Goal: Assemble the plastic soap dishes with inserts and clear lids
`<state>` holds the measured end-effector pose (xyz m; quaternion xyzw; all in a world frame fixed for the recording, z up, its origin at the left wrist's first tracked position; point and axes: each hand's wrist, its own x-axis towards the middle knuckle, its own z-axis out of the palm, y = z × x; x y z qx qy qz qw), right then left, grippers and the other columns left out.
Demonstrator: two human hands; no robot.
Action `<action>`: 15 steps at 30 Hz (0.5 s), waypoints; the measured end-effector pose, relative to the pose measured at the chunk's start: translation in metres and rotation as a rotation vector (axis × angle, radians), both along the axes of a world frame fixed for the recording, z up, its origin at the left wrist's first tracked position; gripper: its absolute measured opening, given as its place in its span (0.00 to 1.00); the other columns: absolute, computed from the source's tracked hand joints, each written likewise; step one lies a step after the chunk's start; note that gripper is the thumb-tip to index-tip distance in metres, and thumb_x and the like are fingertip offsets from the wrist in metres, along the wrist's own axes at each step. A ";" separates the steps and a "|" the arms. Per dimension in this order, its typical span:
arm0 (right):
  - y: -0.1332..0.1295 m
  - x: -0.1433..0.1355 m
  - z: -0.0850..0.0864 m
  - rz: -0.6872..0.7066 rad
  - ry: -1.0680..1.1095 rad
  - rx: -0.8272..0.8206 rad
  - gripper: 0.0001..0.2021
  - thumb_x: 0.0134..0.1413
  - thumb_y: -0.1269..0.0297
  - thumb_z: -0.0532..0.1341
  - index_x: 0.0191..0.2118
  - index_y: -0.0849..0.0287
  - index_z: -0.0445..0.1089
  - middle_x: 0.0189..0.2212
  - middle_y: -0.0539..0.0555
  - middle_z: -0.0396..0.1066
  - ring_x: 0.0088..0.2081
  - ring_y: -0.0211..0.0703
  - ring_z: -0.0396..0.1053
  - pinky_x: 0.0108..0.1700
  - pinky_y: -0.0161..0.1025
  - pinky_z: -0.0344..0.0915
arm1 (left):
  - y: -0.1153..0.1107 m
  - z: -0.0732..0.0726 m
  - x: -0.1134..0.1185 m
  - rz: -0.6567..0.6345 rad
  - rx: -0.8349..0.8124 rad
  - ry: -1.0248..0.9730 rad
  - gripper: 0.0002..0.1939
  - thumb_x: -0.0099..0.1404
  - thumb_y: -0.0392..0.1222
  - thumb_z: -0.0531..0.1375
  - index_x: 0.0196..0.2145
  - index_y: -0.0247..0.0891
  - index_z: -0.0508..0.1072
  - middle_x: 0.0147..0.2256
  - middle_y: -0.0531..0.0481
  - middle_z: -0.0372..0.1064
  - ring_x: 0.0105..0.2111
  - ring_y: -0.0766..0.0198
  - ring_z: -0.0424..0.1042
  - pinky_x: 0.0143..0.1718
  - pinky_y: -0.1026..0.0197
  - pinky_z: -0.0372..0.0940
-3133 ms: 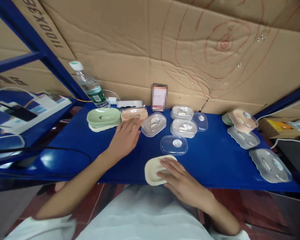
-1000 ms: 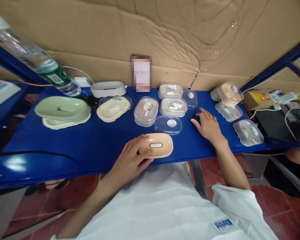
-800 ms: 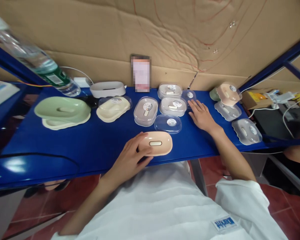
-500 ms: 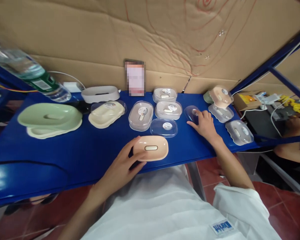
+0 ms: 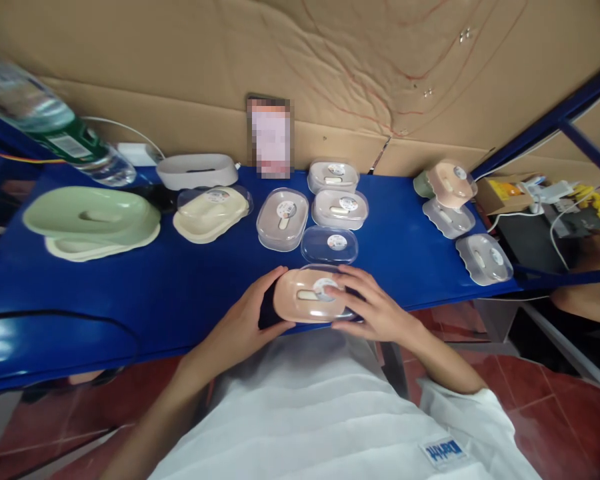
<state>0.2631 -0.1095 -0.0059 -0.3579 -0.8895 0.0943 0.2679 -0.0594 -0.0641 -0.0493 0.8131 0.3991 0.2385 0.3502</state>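
At the table's front edge lies a peach soap dish (image 5: 291,300) with a white slot-shaped piece in its middle. My left hand (image 5: 250,308) grips its left end, thumb at the near side and fingers at the far side. A clear plastic lid (image 5: 322,288) with a round label is over the dish, shifted to the right of it. My right hand (image 5: 373,307) holds the lid by its right end, fingers curled over it. Whether the lid is seated cannot be told. Just behind lies another clear lid (image 5: 325,248).
Lidded grey soap dishes (image 5: 283,223) stand behind my hands. To the left are a cream dish (image 5: 200,223), a green dish (image 5: 93,217) and a water bottle (image 5: 75,137). A lidded peach dish (image 5: 450,187) is stacked at the right. A co-worker's arm (image 5: 583,293) shows far right.
My right hand has taken the clear lid from the right side of the table and brought it left over the peach dish. My left hand stays at the dish.
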 end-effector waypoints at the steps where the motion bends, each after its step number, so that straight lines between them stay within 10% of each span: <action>1: 0.004 -0.010 -0.002 0.035 -0.028 0.005 0.33 0.73 0.54 0.64 0.76 0.56 0.56 0.66 0.66 0.67 0.74 0.61 0.58 0.71 0.61 0.65 | 0.000 -0.001 -0.001 -0.009 0.001 -0.002 0.48 0.71 0.58 0.68 0.78 0.49 0.48 0.75 0.40 0.56 0.74 0.43 0.60 0.73 0.41 0.61; 15: -0.013 -0.033 -0.029 -0.113 -0.167 0.070 0.32 0.72 0.51 0.65 0.74 0.54 0.61 0.68 0.64 0.69 0.76 0.63 0.55 0.73 0.67 0.60 | 0.003 0.001 -0.002 -0.128 0.047 0.036 0.43 0.74 0.56 0.65 0.77 0.51 0.49 0.73 0.40 0.59 0.72 0.44 0.63 0.71 0.41 0.63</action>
